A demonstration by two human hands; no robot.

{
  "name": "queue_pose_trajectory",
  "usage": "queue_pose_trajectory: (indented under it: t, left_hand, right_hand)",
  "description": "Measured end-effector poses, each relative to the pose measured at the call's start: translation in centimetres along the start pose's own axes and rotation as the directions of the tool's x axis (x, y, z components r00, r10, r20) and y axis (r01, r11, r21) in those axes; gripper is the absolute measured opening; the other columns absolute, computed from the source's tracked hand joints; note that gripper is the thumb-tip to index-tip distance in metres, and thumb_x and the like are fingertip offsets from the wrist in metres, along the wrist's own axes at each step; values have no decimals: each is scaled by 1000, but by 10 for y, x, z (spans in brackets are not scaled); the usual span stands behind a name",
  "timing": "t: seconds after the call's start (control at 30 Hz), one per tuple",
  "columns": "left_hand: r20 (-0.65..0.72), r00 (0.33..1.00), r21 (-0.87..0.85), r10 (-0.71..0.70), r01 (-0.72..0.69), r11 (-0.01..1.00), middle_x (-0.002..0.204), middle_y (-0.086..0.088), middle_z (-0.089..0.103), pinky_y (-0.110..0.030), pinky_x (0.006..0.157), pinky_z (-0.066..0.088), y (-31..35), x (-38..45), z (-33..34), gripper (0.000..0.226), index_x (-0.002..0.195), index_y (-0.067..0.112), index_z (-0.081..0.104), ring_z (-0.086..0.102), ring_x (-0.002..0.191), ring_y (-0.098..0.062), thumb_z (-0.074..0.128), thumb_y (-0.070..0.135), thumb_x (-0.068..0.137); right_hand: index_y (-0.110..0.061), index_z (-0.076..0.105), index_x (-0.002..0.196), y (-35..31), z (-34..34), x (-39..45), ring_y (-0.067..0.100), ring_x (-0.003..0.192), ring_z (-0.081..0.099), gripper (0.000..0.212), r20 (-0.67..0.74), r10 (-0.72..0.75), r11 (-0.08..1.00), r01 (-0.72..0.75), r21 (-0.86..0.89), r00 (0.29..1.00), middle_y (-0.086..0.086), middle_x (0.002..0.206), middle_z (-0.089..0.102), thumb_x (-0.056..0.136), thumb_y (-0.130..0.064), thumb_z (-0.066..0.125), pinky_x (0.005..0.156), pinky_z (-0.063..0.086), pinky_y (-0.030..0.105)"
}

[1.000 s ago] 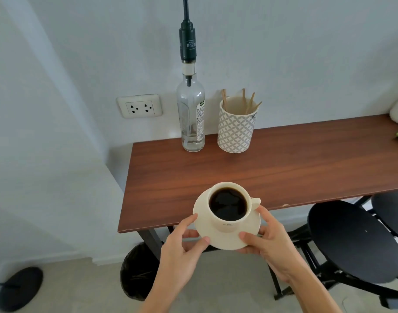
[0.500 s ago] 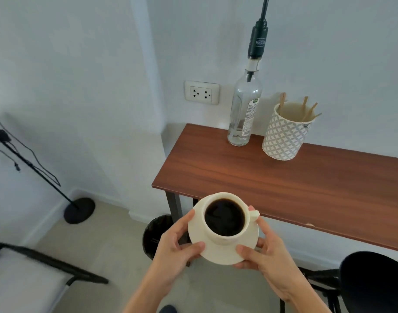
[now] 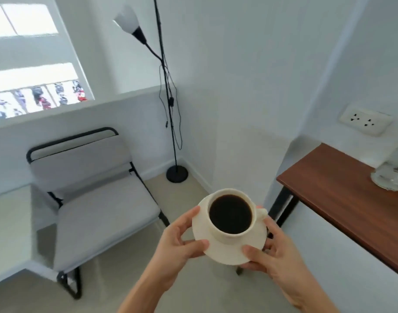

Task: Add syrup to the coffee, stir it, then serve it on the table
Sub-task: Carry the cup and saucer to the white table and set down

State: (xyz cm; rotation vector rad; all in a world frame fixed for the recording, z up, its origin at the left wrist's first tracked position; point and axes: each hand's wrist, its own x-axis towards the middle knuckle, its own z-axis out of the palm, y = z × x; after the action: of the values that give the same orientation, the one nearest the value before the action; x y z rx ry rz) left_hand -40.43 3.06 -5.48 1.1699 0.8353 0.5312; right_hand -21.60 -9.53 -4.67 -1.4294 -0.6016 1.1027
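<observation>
A person's left hand (image 3: pixel 180 240) and right hand (image 3: pixel 272 254) pinch opposite edges of the saucer (image 3: pixel 225 251), carrying the full coffee cup (image 3: pixel 230 214) level above the floor; the wooden table (image 3: pixel 351 199) lies to the right, nearer the right hand.

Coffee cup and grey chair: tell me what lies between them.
In the head view, only bare beige floor separates the coffee cup, held on its saucer, from the grey chair; the left hand grips the saucer's near edge.
</observation>
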Motion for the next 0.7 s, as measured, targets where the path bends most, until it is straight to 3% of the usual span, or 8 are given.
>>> queue_pose_trajectory:
  t: [0.17, 0.27, 0.37, 0.6, 0.7]
  left_hand:
    - [-194, 978, -36, 72, -80, 996, 135, -2, 61, -32, 80, 61, 3, -60, -113, 74, 141, 25, 56, 71, 109, -14, 74, -14, 80]
    - [-303, 948, -45, 98, -117, 992, 137, -1, 60, -31, 81, 61, 1, -102, -187, 74, 142, 24, 55, 69, 113, -19, 75, -12, 81]
    - [-407, 908, -65, 102, -140, 988, 139, 0, 58, -30, 80, 61, -2, -142, -255, 76, 143, 25, 53, 67, 117, -26, 76, -10, 80]
    - [-662, 745, -110, 85, -208, 972, 134, 0, 60, -40, 86, 63, -5, -227, -384, 69, 137, 26, 56, 66, 115, -19, 70, -15, 83]
    - [-743, 667, -127, 65, -235, 964, 135, -1, 58, -37, 83, 63, -10, -252, -433, 69, 135, 27, 57, 66, 115, -19, 71, -14, 82]
  right_hand:
    - [-39, 56, 128, 7, 119, 10, 32, 100, 71, 73, 249, 1, 998, 13, -55, 969, 15, 116, 68, 73, 4, 79, 72, 61, 47]
    - [-37, 56, 129, 19, 202, 11, 33, 95, 72, 77, 379, 32, 998, -9, -62, 925, 20, 111, 70, 67, 0, 82, 68, 61, 43]
    - [-33, 51, 132, 34, 282, 12, 33, 92, 73, 74, 476, 52, 997, -17, -79, 878, 21, 110, 70, 72, 5, 73, 64, 61, 39]
    - [-31, 49, 134, 59, 455, 14, 30, 87, 74, 76, 662, 150, 983, -40, -178, 734, 23, 109, 69, 72, 5, 73, 62, 61, 37]
    - [-33, 43, 137, 68, 524, 18, 33, 87, 73, 78, 718, 183, 973, -21, -228, 672, 24, 107, 70, 78, 10, 69, 63, 62, 39]
